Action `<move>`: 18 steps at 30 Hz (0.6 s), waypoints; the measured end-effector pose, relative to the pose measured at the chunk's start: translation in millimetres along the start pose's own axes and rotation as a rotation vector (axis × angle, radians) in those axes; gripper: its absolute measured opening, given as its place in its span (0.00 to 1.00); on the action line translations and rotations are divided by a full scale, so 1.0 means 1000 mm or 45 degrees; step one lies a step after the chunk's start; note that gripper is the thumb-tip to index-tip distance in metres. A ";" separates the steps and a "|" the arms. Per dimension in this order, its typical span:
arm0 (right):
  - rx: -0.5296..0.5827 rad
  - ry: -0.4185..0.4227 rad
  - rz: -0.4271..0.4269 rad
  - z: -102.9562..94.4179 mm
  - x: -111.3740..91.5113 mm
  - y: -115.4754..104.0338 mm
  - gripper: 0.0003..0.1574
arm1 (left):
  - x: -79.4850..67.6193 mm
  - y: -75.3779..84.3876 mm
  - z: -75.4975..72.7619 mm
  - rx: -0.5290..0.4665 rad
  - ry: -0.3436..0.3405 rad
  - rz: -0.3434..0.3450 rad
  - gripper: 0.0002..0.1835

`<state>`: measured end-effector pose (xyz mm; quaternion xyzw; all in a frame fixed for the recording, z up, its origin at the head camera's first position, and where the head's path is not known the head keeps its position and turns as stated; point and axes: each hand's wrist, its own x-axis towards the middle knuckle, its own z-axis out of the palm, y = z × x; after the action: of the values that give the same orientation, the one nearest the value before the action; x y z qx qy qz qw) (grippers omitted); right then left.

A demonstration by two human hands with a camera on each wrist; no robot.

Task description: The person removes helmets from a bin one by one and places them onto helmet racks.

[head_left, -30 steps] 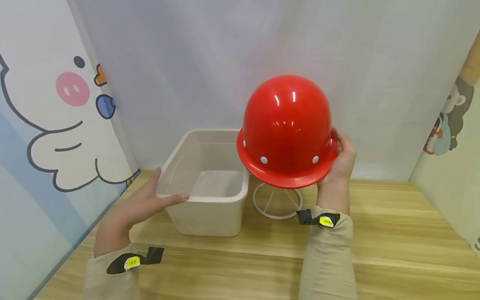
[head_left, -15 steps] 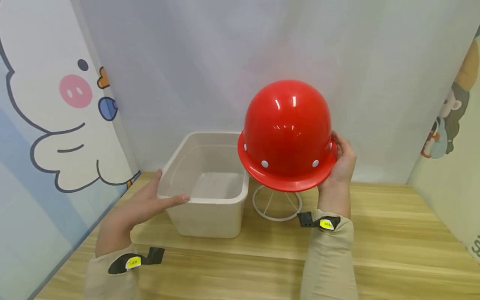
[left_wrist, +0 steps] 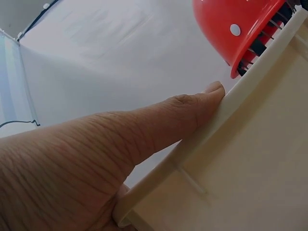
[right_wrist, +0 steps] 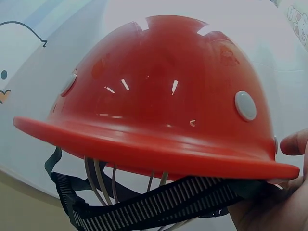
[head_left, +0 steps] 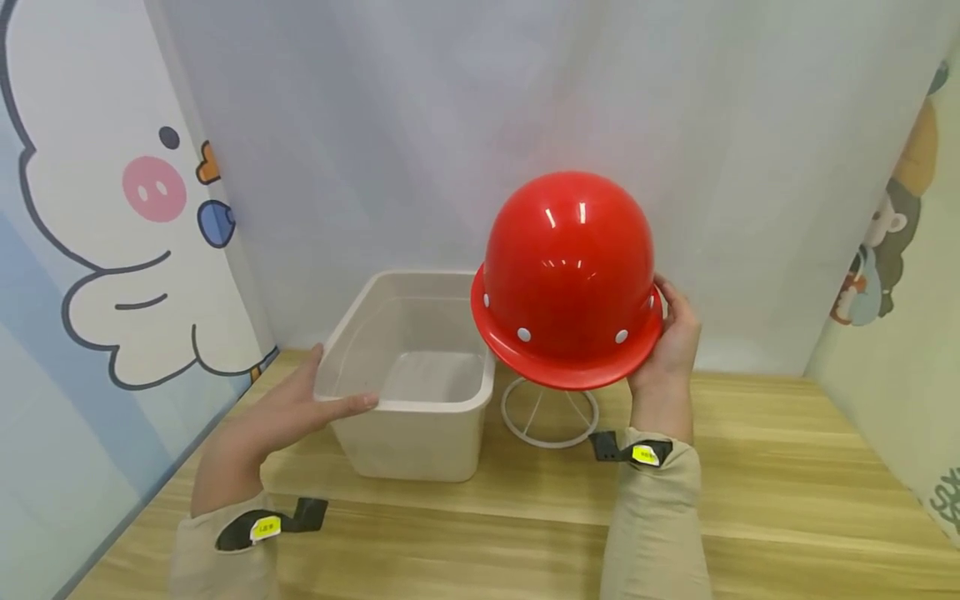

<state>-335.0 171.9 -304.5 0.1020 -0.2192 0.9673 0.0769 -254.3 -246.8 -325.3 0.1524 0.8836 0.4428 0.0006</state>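
Note:
My right hand [head_left: 666, 350] grips a red hard hat [head_left: 570, 267] at the right side of its brim. The crown faces up, and the brim tips down toward me. Beneath the brim, the right wrist view shows a black chin strap [right_wrist: 159, 204] and thin pale wires. A white wire ring with spokes [head_left: 551, 444] stands on the table under the hat. My left hand [head_left: 281, 412] holds the near left corner of a cream plastic bin [head_left: 408, 437]. Its thumb [left_wrist: 192, 108] lies along the rim in the left wrist view. No contents show inside the bin.
The wood-grain table [head_left: 450, 550] extends beneath both forearms. A pale grey curtain [head_left: 360, 150] closes off the back. Cartoon-printed panels stand at the left [head_left: 82, 333] and right [head_left: 900, 392]. The hat's brim overlaps the bin's right rim in the head view.
The hard hat sits slightly lower in the head view, still in my right hand. The whole view has shifted a little, and the left hand stays on the bin's corner.

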 end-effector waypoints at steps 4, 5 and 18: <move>-0.030 0.008 -0.013 -0.002 0.000 0.000 0.19 | -0.001 0.000 0.000 0.025 0.008 -0.050 0.53; -0.036 0.009 -0.013 -0.002 0.000 0.000 0.19 | -0.001 0.000 0.000 0.035 0.011 -0.065 0.54; -0.214 0.105 -0.072 -0.008 0.000 -0.003 0.13 | 0.002 0.001 -0.001 0.168 0.054 -0.206 0.61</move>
<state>-335.7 178.6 -310.5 0.0613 -0.2931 0.9463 0.1215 -256.1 -246.4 -323.6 0.0709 0.9201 0.3852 0.0077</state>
